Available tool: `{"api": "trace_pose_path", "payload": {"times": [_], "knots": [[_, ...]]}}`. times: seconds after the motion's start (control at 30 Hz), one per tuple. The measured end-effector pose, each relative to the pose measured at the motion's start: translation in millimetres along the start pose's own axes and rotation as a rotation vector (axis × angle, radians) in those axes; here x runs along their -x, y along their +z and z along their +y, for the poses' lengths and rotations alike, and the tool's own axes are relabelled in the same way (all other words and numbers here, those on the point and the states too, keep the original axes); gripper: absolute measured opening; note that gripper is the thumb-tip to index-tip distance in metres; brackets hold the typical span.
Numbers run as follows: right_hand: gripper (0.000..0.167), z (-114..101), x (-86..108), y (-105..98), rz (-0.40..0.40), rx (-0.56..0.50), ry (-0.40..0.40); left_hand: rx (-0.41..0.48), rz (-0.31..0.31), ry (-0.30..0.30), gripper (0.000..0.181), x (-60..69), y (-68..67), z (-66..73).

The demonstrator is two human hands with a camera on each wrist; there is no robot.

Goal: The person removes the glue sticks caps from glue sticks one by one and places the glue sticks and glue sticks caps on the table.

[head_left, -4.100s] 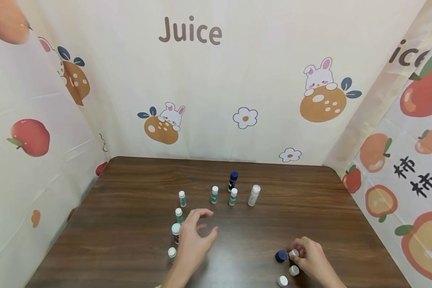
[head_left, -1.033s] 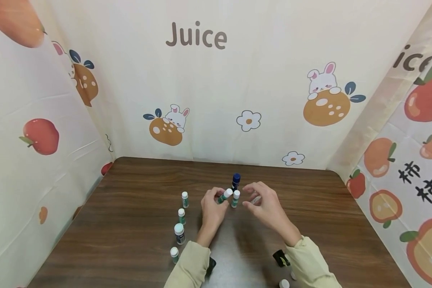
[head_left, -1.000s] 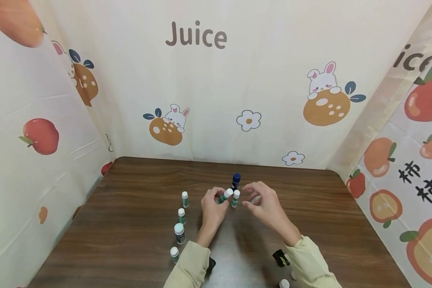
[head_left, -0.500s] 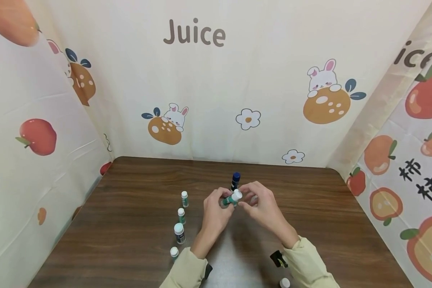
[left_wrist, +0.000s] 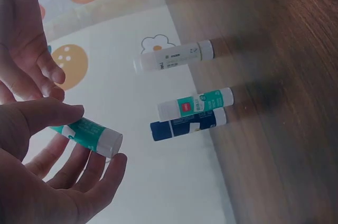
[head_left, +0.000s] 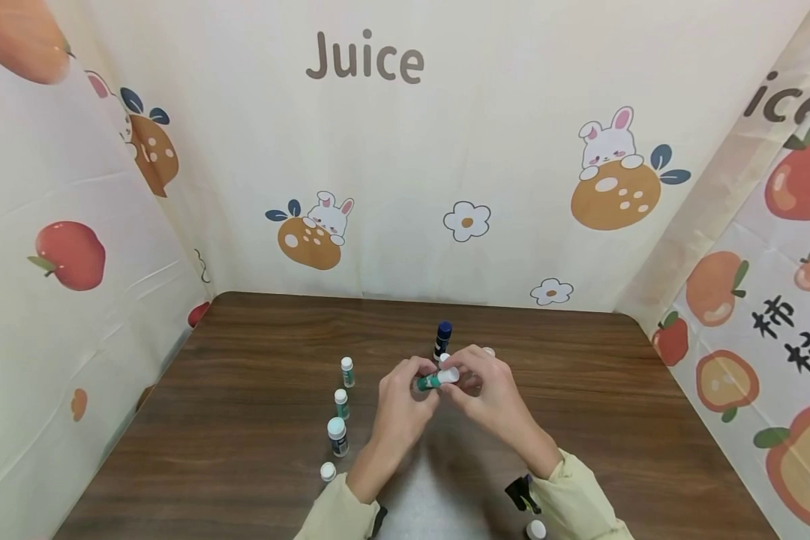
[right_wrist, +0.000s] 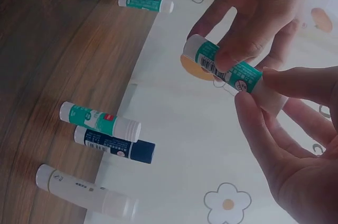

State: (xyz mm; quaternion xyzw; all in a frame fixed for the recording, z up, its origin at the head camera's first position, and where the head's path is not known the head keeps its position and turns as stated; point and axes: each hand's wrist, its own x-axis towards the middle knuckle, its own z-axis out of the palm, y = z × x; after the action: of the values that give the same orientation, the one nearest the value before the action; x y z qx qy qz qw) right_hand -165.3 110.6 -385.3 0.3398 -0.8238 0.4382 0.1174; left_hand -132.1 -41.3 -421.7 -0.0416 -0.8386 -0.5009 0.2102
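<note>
My left hand (head_left: 403, 401) holds a green-labelled glue stick (head_left: 429, 382) tilted above the table, gripping its body between thumb and fingers. At the stick's white-capped end, my right hand (head_left: 491, 388) pinches the cap between thumb and forefinger, as the right wrist view shows of the glue stick (right_wrist: 214, 61). Just beyond the hands stand another green glue stick (right_wrist: 95, 120), a dark blue glue stick (head_left: 442, 341) and a white glue stick (right_wrist: 84, 192). My hands partly hide the green and white ones in the head view.
On the left, several upright glue sticks form a row, among them a thicker dark-labelled one (head_left: 337, 436) and a small green one (head_left: 347, 372). A white cap (head_left: 536, 529) lies near the front edge, beside the right sleeve. Printed curtains (head_left: 391, 150) enclose the brown table (head_left: 243, 420).
My left hand has picked up a green glue stick from the back row and tilted it rightward. My right hand left the loose caps at front right and has come to pinch its cap.
</note>
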Motion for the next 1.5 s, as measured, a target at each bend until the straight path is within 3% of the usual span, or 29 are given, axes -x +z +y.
{"api": "trace_pose_path", "payload": {"times": [0.33,0.67,1.2,1.5], "knots": [[0.027,-4.5,4.8,-0.4,-0.006,-0.038,-0.045,-0.048,-0.033,0.057,0.024,4.3,-11.5,3.8],[0.026,-10.9,8.7,-1.7,-0.015,-0.075,-0.081,-0.072,-0.091,0.067,0.024,8.7,-23.8,10.0],[0.025,-14.2,11.8,-3.1,-0.025,-0.109,-0.065,-0.045,-0.121,0.071,0.024,8.6,-26.8,9.2],[0.028,-17.2,10.3,-6.3,0.006,-0.090,-0.108,-0.089,-0.113,0.053,0.024,6.5,-27.8,9.8]]}}
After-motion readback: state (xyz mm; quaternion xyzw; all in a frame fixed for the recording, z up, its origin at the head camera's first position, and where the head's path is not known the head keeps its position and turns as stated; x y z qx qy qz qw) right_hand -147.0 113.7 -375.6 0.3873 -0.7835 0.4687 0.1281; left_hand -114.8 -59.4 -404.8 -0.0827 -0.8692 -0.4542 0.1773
